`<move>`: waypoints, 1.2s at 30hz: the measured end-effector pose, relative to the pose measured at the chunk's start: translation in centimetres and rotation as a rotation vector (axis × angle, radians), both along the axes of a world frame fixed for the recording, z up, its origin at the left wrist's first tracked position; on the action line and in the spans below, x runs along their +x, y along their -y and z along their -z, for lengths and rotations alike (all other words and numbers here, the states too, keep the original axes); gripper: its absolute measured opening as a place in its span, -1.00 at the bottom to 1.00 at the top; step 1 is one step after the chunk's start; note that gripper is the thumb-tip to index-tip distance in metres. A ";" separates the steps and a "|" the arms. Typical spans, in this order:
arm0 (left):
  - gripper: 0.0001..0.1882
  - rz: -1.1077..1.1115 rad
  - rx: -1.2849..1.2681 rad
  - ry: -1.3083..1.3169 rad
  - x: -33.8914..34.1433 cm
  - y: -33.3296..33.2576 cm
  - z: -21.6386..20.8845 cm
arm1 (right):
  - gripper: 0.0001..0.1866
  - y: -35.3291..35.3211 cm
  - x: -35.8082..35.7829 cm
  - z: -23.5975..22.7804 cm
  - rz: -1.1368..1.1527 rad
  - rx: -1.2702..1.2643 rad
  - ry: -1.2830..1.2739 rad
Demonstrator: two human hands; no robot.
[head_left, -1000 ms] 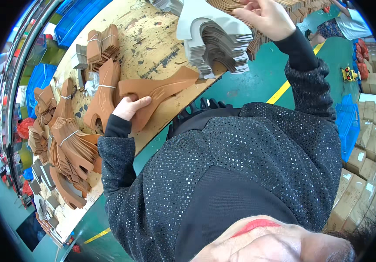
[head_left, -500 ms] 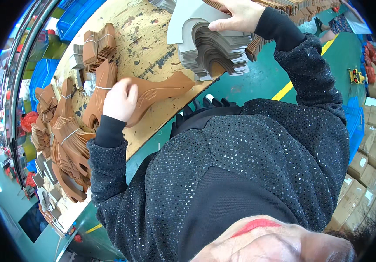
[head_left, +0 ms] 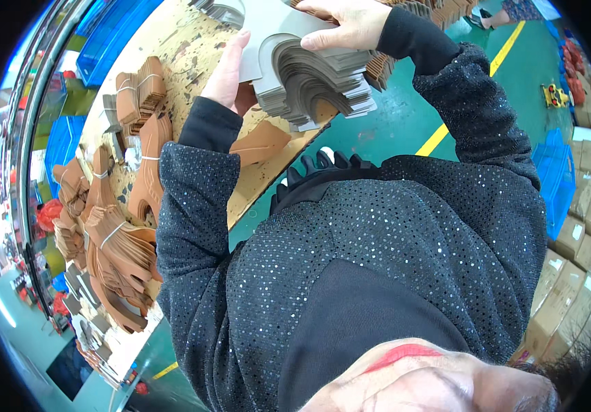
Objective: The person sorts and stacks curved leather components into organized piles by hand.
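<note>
A thick stack of grey curved cut-out sheets (head_left: 316, 72) stands at the table's right edge, its layers slightly fanned. My right hand (head_left: 347, 24) lies over its top sheet, thumb stretched out and fingers partly cut off by the upper edge. At the stack's left side is my left hand (head_left: 225, 74), fingers straight and upright against or just beside the sheets. Below my left sleeve, a loose brown cut-out piece (head_left: 262, 143) rests on the table, partly hidden by my forearm.
Banded bundles of brown cut-outs (head_left: 113, 237) crowd the left side of the worn wooden table (head_left: 192, 44). More brown stacks (head_left: 381, 69) sit behind the grey one. Blue crates (head_left: 558, 182) and cartons (head_left: 567, 288) stand to the right on the green floor.
My left hand has left the brown cut-out and moved up and right to the grey stack. My right hand stays on the stack. The whole view has shifted slightly.
</note>
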State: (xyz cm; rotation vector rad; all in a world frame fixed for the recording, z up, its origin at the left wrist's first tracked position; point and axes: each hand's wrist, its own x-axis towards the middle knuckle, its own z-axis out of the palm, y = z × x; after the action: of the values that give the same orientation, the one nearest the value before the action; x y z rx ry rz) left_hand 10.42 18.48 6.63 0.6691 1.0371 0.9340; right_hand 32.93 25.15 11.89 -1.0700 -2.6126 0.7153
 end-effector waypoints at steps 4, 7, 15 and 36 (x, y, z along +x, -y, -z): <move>-0.56 0.058 0.006 0.077 0.1 -0.8 0.9 | -0.40 1.2 1.3 0.3 0.036 0.160 -0.184; -0.58 0.052 -0.021 0.076 -0.1 -1.0 1.4 | -0.51 2.8 2.7 -0.1 0.139 0.249 -0.385; -0.62 0.068 -0.038 0.120 0.4 -1.4 1.2 | -0.78 9.1 8.5 6.7 0.561 0.257 -0.788; -0.63 0.066 -0.098 0.170 1.1 -1.7 0.5 | -0.79 12.4 11.9 13.2 0.853 0.053 -0.836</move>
State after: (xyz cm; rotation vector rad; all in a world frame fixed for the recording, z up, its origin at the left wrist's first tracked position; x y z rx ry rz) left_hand 11.47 20.14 6.15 0.5294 0.8983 0.8613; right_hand 44.82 12.74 -1.31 -1.3266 -1.3033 0.6555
